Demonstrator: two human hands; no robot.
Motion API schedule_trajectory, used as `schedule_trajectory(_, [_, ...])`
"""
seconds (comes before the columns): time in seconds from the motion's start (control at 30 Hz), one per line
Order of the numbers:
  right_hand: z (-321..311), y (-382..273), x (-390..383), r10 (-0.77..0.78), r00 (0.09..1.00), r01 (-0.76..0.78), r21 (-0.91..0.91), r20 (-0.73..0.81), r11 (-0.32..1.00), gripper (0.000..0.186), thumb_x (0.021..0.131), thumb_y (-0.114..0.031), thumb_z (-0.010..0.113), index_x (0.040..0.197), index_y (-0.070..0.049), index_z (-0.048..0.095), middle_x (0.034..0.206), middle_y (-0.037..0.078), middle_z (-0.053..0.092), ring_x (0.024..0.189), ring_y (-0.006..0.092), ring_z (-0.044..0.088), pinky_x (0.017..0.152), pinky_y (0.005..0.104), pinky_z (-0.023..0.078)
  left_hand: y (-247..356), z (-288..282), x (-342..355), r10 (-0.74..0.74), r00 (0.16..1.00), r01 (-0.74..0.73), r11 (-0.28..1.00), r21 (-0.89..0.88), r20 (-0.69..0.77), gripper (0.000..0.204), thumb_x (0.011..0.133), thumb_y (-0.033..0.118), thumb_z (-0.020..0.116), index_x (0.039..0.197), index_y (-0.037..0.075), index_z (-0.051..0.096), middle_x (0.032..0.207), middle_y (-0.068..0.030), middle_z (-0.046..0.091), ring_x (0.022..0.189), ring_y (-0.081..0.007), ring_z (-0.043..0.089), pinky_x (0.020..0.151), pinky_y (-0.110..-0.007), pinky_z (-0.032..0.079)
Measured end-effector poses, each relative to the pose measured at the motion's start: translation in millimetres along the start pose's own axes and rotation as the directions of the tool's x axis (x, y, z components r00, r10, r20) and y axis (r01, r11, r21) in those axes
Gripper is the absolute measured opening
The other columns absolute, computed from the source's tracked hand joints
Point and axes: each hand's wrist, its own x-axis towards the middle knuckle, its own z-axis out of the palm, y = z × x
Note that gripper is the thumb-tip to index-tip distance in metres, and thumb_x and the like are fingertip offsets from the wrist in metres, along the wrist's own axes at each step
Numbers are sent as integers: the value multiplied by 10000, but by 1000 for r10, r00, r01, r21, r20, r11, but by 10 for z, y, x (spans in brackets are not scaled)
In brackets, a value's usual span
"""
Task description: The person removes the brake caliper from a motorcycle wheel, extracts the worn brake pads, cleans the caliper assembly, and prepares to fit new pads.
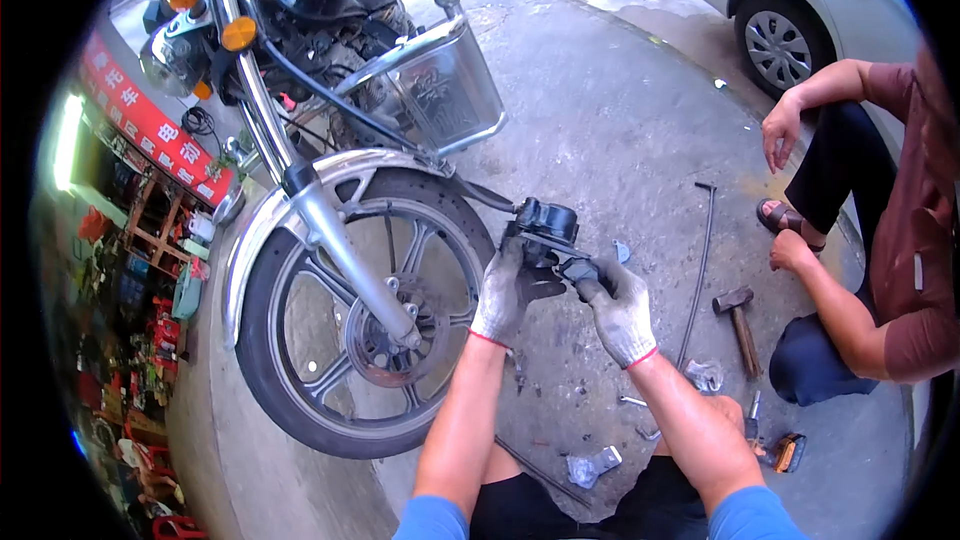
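Over on the far right stands a white car (850,10), and to the left, nearer me, the motorcycle (330,230) fills most of that side. On the right a person in a maroon top (915,250) squats, facing my work area. The bike's front wheel (382,342) is just left of my forearms. A thin dark rod (699,270) with a short crosspiece lies on the concrete to my right, and a hammer (742,330) lies right of it. My left hand (503,290), gloved, is wrapped around the left and near side of a black metal part (547,232), thumb side up; my gloved right hand (622,310) is pinched narrow on its near right corner. So the part sits between both hands, slightly beyond them, held off the ground, right of the tyre. I can't tell whether the dark piece under my right fingers is separate. Nearer me, left of the hammer, lies a crumpled clear bag (704,375).
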Motion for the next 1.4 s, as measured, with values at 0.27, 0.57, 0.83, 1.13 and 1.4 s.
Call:
schedule_trajectory(0.27, [-168,-342,132,-347,931,330,-148,-112,932,209,815,-1,647,1023,7,675,864,120,676,779,189,640,712,329,499,278,676,-96,48,989,-6,960,-281,141,856,876,738,428,1414,73,410,1340,-156,541,1183,-320,565,988,-522,461])
schedule_trajectory(0.57, [-294,-723,300,-614,767,552,-293,-189,780,210,745,22,674,953,-5,662,838,146,651,754,294,645,684,365,498,450,1090,-102,143,985,-95,915,-392,97,785,904,701,412,1420,109,404,1351,-132,517,1258,-289,486,1075,-517,374])
schedule_trajectory(0.83, [-391,-865,279,-625,769,564,-321,-130,761,238,736,22,673,970,-24,676,840,144,652,756,306,641,690,378,499,612,1089,-69,162,973,-88,917,-388,163,718,918,605,491,1387,64,437,1315,-135,547,1210,-296,524,1066,-491,389])
schedule_trajectory(1.13, [-321,-1089,387,-575,807,496,-375,-133,783,226,751,-67,689,977,-61,696,860,151,656,807,338,646,723,417,510,678,1298,-64,212,973,-132,829,-544,88,578,962,526,450,1337,88,497,1270,-98,591,1173,-245,560,1063,-456,405])
schedule_trajectory(1.4, [-273,-1052,422,-575,810,500,-380,-112,778,220,762,-45,688,979,-14,693,891,166,691,831,318,681,741,386,534,656,1254,-46,309,948,-243,858,-452,78,644,940,595,473,1365,111,481,1322,-89,550,1235,-254,513,1097,-451,378])
